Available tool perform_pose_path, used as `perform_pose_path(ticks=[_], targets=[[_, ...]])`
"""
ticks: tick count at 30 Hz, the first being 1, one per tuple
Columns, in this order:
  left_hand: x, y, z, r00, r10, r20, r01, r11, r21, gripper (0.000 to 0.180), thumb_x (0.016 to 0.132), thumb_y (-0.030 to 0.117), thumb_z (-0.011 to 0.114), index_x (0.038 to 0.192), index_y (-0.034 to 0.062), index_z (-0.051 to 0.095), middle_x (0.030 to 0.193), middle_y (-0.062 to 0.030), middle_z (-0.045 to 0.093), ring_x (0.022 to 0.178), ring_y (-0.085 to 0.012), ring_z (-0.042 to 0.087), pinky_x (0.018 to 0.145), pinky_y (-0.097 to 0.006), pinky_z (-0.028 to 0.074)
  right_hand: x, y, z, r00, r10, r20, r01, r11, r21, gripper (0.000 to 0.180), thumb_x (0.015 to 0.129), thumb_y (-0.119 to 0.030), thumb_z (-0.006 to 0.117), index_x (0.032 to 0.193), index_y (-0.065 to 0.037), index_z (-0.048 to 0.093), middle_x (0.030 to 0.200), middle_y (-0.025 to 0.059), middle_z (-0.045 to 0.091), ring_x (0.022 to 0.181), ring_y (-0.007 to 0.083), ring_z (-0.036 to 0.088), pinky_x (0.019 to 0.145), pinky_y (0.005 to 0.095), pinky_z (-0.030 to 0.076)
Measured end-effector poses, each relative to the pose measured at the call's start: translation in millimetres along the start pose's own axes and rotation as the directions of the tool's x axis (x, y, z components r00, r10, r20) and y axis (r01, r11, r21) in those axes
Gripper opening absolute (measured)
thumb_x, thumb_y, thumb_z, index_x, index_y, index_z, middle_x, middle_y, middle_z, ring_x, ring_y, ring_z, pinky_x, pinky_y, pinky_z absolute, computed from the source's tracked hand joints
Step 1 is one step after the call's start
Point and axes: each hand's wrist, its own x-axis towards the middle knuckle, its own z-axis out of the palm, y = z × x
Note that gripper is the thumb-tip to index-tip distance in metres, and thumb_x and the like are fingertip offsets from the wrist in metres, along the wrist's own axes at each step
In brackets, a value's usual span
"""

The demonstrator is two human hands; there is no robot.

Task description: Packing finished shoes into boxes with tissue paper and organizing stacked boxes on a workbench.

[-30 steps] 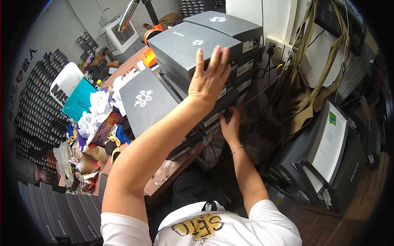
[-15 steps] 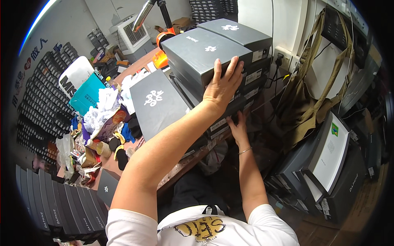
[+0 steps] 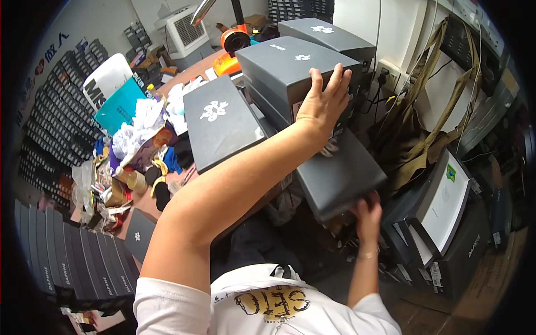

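Observation:
My left hand (image 3: pixel 324 106) lies against the near end of a dark grey shoebox (image 3: pixel 296 62) on top of a stack, fingers stretched out and spread over its edge. Lower down, another dark grey shoebox (image 3: pixel 341 174) juts out of the stack toward me and to the right, slightly blurred. The fingers of my right hand (image 3: pixel 367 216) hold its near right corner; part of them is hidden under the box. Left of the stack is a shoebox (image 3: pixel 220 120) with a white flower-like print. Behind the top box stands one more shoebox (image 3: pixel 329 38).
An orange tool stand (image 3: pixel 228 62) is behind the boxes. Clothes (image 3: pixel 137 123), bottles and small items clutter the table's left. Shoeboxes (image 3: pixel 84 262) stand in a row at lower left; an open shoebox (image 3: pixel 444 206) with white lining is at right, near a hanging brown bag (image 3: pixel 416 134).
The lower shoebox has slid out of the stack toward me and the right, with my right hand on it. My left hand stays on the top box.

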Motion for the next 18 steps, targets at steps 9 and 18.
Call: perform_pose_path(ticks=[9,18], targets=[[-61.1,21.9,66.5,0.979,0.065,-0.195,-0.169,0.796,-0.581,0.075,0.073,0.037,0.075,0.139,0.0198,0.043,0.146,-0.0186,0.033,0.137,-0.0400,0.028,0.105,-0.059,0.028,-112.5,-163.3,-20.9,0.922,-0.306,0.239,0.368,0.494,-0.788,0.075,0.061,-0.056,0.082,0.094,0.001,0.045,0.141,0.0238,0.037,0.117,0.0312,0.047,0.099,0.0395,0.038],[-302.3,-186.1,52.7,0.739,-0.672,-0.055,0.367,0.470,-0.803,0.054,0.080,0.029,0.073,0.121,-0.0013,0.056,0.130,-0.0223,0.052,0.119,-0.0338,0.052,0.100,-0.038,0.041,-72.7,-186.6,100.7,0.657,-0.188,0.730,0.639,0.654,-0.406,0.076,0.052,-0.065,0.080,0.087,-0.002,0.055,0.143,0.0283,0.031,0.119,0.0346,0.049,0.100,0.0407,0.038]])
